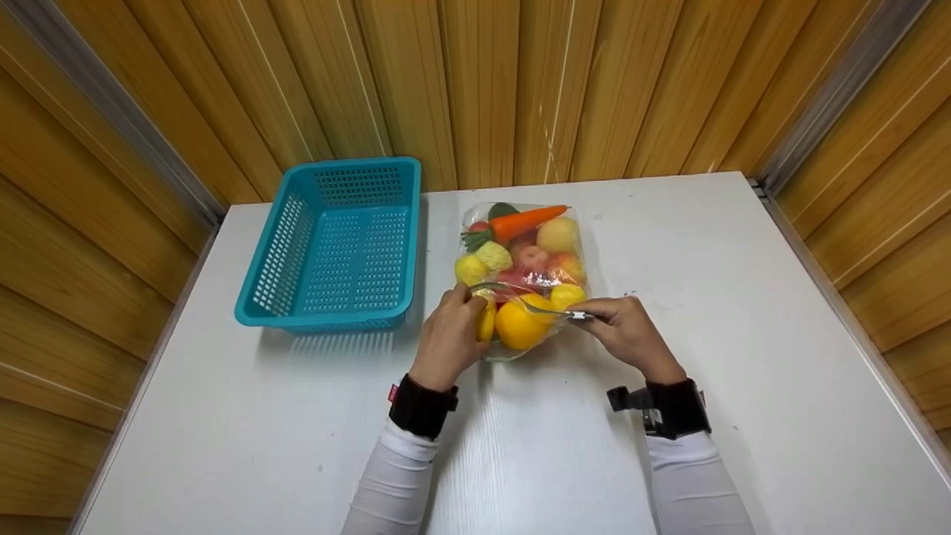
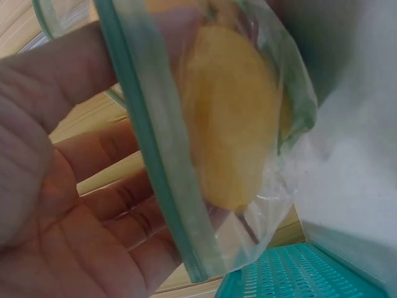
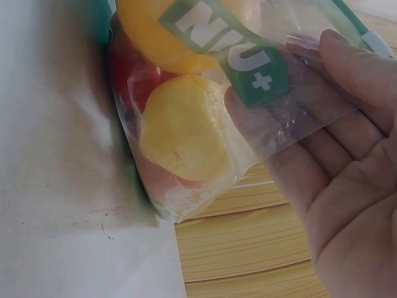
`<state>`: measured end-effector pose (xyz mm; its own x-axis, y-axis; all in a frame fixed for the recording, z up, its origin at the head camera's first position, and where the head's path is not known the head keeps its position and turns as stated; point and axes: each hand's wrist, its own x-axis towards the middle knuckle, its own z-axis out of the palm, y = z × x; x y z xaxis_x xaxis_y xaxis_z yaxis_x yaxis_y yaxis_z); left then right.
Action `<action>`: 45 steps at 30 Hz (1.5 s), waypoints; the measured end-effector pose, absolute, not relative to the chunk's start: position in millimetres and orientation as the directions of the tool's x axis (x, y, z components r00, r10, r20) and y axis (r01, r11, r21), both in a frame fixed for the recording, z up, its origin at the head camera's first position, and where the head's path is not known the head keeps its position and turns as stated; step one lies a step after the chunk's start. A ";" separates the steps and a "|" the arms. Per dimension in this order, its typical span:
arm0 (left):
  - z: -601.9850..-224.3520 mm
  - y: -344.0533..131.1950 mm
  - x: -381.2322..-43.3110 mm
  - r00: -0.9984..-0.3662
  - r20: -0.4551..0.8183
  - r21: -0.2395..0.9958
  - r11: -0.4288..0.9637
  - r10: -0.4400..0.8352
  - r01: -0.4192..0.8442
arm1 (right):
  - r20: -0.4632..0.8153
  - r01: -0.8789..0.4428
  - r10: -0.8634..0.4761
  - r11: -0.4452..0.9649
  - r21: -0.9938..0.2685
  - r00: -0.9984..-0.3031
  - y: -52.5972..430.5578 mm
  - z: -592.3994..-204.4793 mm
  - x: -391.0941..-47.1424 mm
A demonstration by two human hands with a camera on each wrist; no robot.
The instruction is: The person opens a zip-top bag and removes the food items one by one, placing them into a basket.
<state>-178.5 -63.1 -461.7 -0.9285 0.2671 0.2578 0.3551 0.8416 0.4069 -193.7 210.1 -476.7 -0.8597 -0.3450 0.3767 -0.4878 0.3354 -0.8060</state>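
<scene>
- Basket [image 1: 319, 321]: on the table [image 1: 787, 357], near its far left corner.
- Bag [image 3: 257, 81]: on the table, to the right of the basket, near the middle of the far edge.
- Carrot [image 1: 527, 221]: in the bag, across its far end.
- Round fruit [image 1: 522, 327]: in the bag's near end, between the two hands.
- Left hand [image 1: 449, 334]: at the bag's left side.
- Right hand [image 1: 628, 331]: at its right side.

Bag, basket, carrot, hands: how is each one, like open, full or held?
Plastic bag, mouth open, fruit and vegetables inside
Basket, upright, empty
Carrot, lying slantwise inside the bag
Left hand, gripping the bag's edge
Right hand, pinching the bag's edge
</scene>
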 end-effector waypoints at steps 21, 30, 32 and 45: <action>-454.9 -73.3 -179.8 -0.921 0.198 0.514 0.765 0.335 0.388 | 0.372 -0.486 -0.348 0.341 -0.805 -0.860 211.7 -477.8 -193.9; -449.7 -74.3 -179.0 -0.917 0.219 0.538 0.743 0.332 0.398 | 0.355 -0.473 -0.355 0.341 -0.812 -0.865 211.9 -476.5 -194.1; -448.2 -74.3 -178.1 -0.915 0.227 0.540 0.738 0.334 0.404 | 0.356 -0.477 -0.357 0.345 -0.809 -0.863 211.9 -476.0 -194.0; -441.6 -75.2 -176.3 -0.904 0.255 0.590 0.685 0.343 0.426 | 0.342 -0.461 -0.348 0.360 -0.811 -0.873 212.1 -474.6 -193.1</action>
<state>-176.3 -75.2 -441.6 -0.9041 0.3433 0.2546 0.4265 0.6855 0.5901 -193.1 212.1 -474.6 -0.8728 -0.3481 0.3421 -0.4615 0.3602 -0.8108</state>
